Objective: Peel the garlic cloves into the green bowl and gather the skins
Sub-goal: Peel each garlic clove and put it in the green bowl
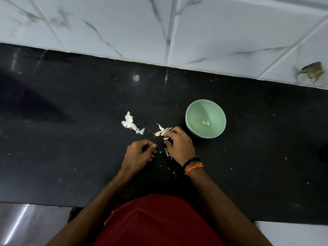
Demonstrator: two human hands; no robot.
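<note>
Right grip: my right hand [178,143] reaches forward over the bench [71,139], fingers curled down onto the unpeeled garlic cloves [161,131]; fingertips pinch one clove at the near edge of that cluster.
Left grip: my left hand [139,154] sits just beside the right one, knuckles up, fingers curled inward with thumb and forefinger tips together; I cannot tell whether anything is held between them.
Wrists: both forearms angle in from below; I see a black band and an orange thread [194,167] on the right wrist.
Green bowl [195,110]: upright on the bench, just right of my right hand, not touching it.
Peeled cloves [205,123]: two or three lie in the bottom of the bowl.
Skins [131,124]: a loose white heap left of the cloves; smaller flakes [167,153] lie between my hands.
Writing: I read no labels or brands.
</note>
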